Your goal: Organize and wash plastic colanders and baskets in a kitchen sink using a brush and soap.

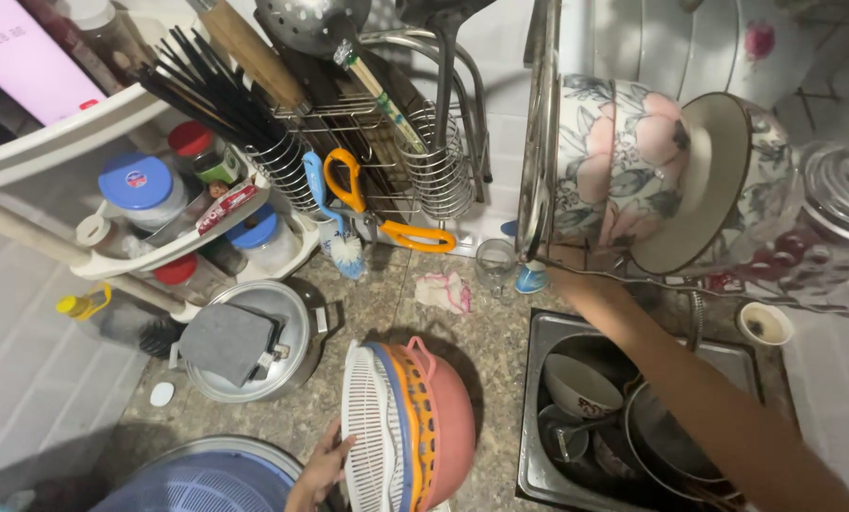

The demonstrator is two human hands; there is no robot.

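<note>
My left hand [322, 469] is at the bottom centre, fingers on the rim of a white colander [368, 427]. The colander stands on edge on the stone counter, nested with an orange strainer [415, 417] and a pink basin [451, 427]. My right arm reaches up across the sink [536, 474]. My right hand [562, 268] is at the base of the dish rack [538, 142], mostly hidden under the floral bowls [605, 161], next to a small blue object [532, 278].
The sink holds a white bowl [576, 384], a dark pan [666, 441] and utensils. On the counter are a lidded metal pot with a grey cloth [244, 341], a glass [494, 261] and a rag [445, 291]. A utensil rack with orange scissors [387, 223] stands behind.
</note>
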